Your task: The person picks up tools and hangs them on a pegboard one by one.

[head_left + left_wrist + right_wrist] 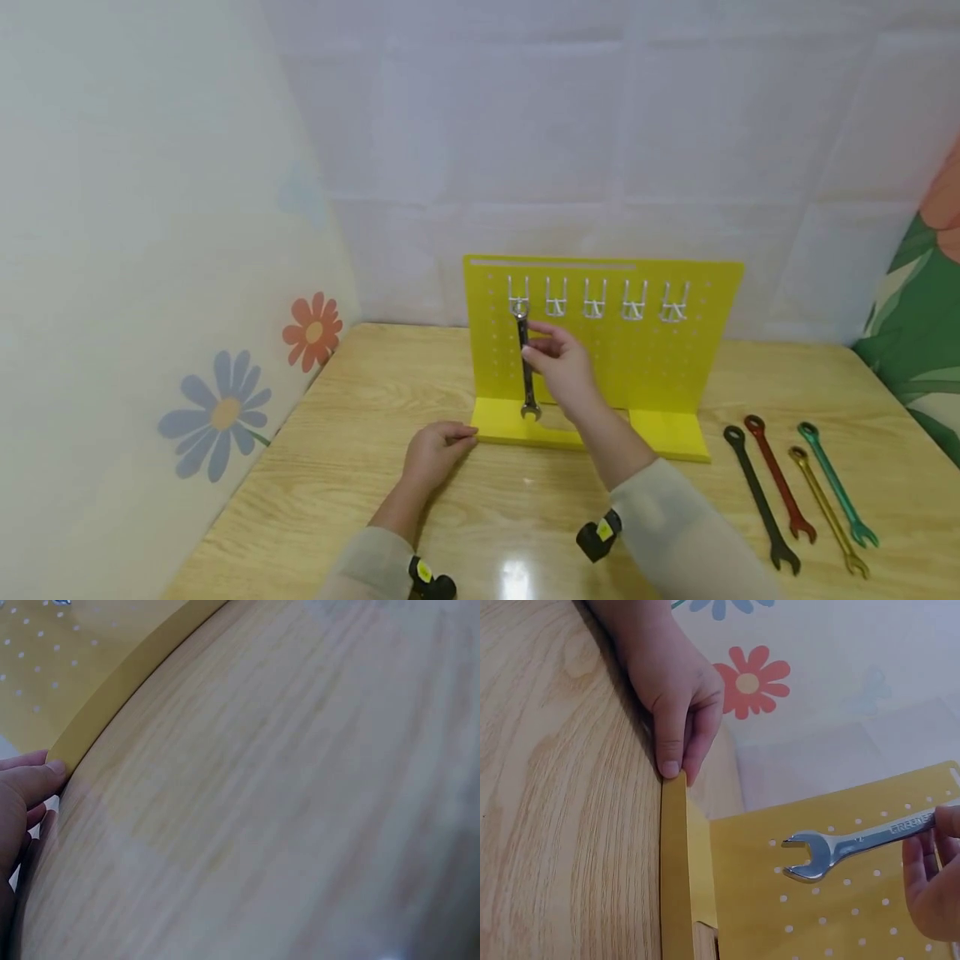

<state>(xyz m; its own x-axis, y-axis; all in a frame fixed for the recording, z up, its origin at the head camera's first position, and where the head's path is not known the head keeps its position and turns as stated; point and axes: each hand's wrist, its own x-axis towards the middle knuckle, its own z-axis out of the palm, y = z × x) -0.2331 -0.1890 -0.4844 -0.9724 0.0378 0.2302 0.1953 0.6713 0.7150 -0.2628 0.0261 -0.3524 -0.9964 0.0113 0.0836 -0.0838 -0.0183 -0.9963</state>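
Between thumb and fingers, my right hand pinches a silver combination wrench by its shank. The wrench hangs upright with its open end down, and its ring end is at the leftmost white hook of a yellow pegboard. In the right wrist view, the open jaw of the silver wrench stands out in front of the perforated panel, while its ring end lies outside that view. My left hand holds the front left corner of the pegboard's base between thumb and fingers.
Several more white double hooks line the board's upper part, with no tools on them. Right of the stand, a black wrench, a red wrench, a gold wrench and a green wrench lie on the wooden table.
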